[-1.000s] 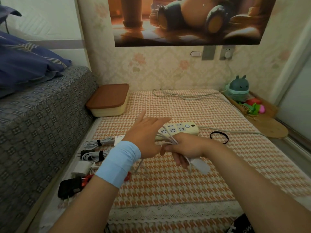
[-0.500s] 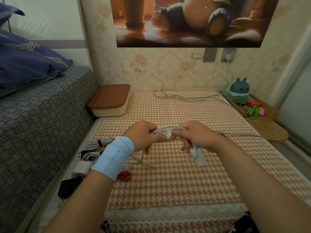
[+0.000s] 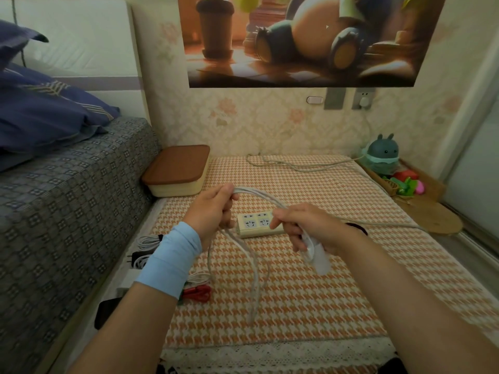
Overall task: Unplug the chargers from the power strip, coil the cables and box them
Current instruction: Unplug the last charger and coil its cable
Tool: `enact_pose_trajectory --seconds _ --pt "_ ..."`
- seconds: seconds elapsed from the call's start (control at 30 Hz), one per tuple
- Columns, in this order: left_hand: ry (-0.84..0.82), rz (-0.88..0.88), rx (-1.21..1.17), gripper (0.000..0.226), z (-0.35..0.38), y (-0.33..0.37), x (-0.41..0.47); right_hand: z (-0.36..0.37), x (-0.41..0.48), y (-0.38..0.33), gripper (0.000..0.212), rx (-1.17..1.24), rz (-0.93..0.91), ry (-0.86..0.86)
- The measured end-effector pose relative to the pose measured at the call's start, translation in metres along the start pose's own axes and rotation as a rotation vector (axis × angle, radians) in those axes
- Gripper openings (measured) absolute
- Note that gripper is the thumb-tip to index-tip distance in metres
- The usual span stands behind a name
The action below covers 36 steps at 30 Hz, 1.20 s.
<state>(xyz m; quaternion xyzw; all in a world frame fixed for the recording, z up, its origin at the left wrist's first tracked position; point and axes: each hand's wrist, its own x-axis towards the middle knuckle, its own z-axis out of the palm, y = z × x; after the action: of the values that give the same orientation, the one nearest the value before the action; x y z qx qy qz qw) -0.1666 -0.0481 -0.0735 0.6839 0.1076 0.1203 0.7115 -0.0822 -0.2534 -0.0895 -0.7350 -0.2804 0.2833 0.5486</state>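
Note:
A white charger cable (image 3: 255, 268) arcs between both hands, and its loops hang down toward the checked cloth. My left hand (image 3: 213, 211) grips the cable at the upper left. My right hand (image 3: 305, 225) holds the other side of the arc together with the white charger block (image 3: 317, 255), which sticks out below the fist. The cream power strip (image 3: 256, 224) lies on the cloth behind my hands, with its visible sockets free. A closed cream box with a brown lid (image 3: 176, 171) stands at the back left.
Tied white cable coils (image 3: 147, 242), a black plug, a white adapter, a red cable (image 3: 198, 292) and a black charger (image 3: 106, 311) lie along the table's left edge by the bed. The strip's own cord (image 3: 305, 166) runs to the wall. Toys (image 3: 383, 155) stand at the right.
My hands have moved apart and risen, drawing the cable into a wider arc. My left hand went from spread open to gripping the cable. The power strip shows again between them.

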Motion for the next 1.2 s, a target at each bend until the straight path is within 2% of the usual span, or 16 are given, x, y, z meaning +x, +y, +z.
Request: enact_pose_trajectory --seconds 0.1,0.17,0.3,0.4,0.47,0.57,0.67,0.73,0.8,0.87,1.0,1.1,1.2 --pt "0.042 -0.065 -0.138 0.033 0.004 -0.010 0.004 0.020 0.000 -0.002 0.067 -0.160 -0.030 0.082" --pt "0.070 -0.094 -0.261 0.034 0.009 -0.016 0.006 0.030 0.000 -0.007 0.072 -0.185 -0.046 0.098" --pt "0.167 -0.152 -0.494 0.040 0.024 -0.028 0.008 0.039 -0.001 -0.004 0.059 -0.227 0.063 -0.045" --pt "0.159 -0.143 -0.589 0.043 0.032 -0.030 0.010 0.049 0.002 0.005 0.085 -0.334 0.161 -0.130" --pt "0.111 -0.133 -0.610 0.043 0.032 -0.028 0.011 0.052 0.002 0.006 0.075 -0.341 0.167 -0.171" --pt "0.008 -0.152 -0.597 0.044 0.026 -0.022 0.010 0.048 -0.001 -0.002 0.034 -0.282 0.162 -0.268" --pt "-0.055 -0.160 -0.429 0.044 0.013 -0.015 0.011 0.043 -0.005 -0.007 0.015 -0.237 0.178 -0.465" --pt "-0.066 -0.138 -0.362 0.044 0.007 -0.016 0.012 0.041 -0.004 -0.005 0.020 -0.289 0.166 -0.490" --pt "-0.067 -0.132 -0.471 0.043 0.003 -0.021 0.013 0.036 -0.004 -0.004 0.028 -0.301 0.112 -0.413" --pt "-0.121 -0.140 -0.611 0.040 0.002 -0.028 0.012 0.030 -0.002 -0.001 0.028 -0.213 0.071 -0.332" --pt "-0.193 -0.185 -0.468 0.036 0.016 -0.039 0.006 0.024 -0.004 0.001 0.029 -0.056 0.048 -0.194" --pt "-0.137 -0.163 -0.566 0.032 0.032 -0.036 0.003 0.024 -0.008 -0.003 0.029 -0.072 0.065 -0.196" --pt "-0.033 -0.215 -0.740 0.034 0.035 -0.034 0.007 0.026 -0.007 -0.005 0.015 -0.117 0.153 -0.332"
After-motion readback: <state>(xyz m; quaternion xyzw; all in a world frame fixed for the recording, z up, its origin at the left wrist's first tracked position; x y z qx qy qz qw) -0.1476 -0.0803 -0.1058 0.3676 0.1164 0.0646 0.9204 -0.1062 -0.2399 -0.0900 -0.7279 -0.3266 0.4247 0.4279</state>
